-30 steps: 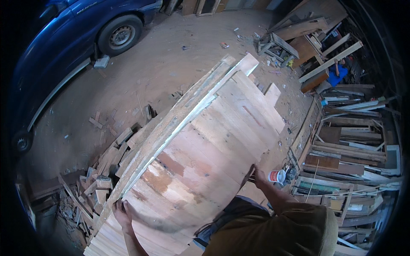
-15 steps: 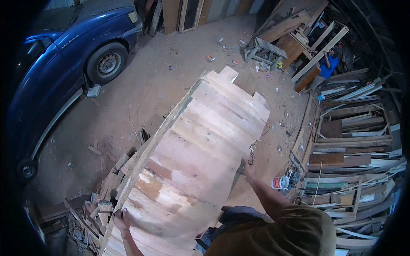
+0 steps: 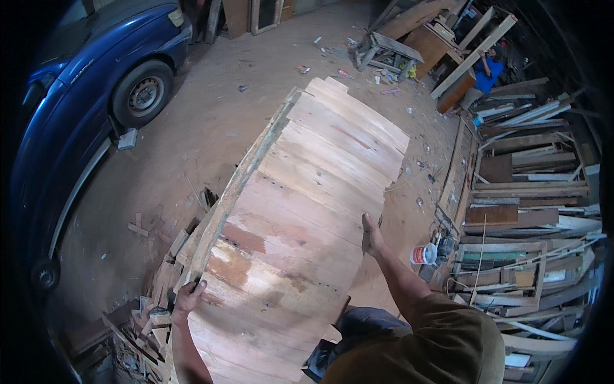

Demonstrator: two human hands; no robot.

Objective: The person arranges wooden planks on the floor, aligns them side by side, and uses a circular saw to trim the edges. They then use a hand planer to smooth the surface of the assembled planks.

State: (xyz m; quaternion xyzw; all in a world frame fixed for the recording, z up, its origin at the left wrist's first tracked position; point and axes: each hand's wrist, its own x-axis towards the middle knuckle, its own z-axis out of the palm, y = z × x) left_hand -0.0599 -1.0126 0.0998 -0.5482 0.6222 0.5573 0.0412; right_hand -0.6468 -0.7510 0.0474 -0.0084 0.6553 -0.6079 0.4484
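Left hand (image 3: 187,298) clamped on the left edge of a big plank panel (image 3: 300,211), fingers (image 3: 197,287) curled over the rim; right hand (image 3: 371,235) pressed against the opposite, right edge, fingers wrapped on it as far as can be seen (thumb side hidden behind the wood). Between both sets of fingers, the panel itself: held up off the floor, tilted, stretching away from the body toward the open yard. Best handled, probably, with both grips kept level and opposite each other, weight shared evenly, elbows close, and the far end watched so it neither dips nor swings into the scrap just left of the left fingers. Pale raw boards laid crosswise, butted edge to edge, rough-sawn and dusty, with a reddish-brown patch and darker stains near the left fingers; far end stepped and uneven, long left side edged by a thicker greyish rail. Below and left of the left fingers, a heap of short wood offcuts (image 3: 150,288). Just beyond the right fingers, a small white and red can (image 3: 423,255) on the packed dirt floor (image 3: 211,121). Farther right, stacked wooden frames and planks (image 3: 524,192); far left, a blue car (image 3: 83,96); far ahead, a person in a blue shirt (image 3: 489,70).
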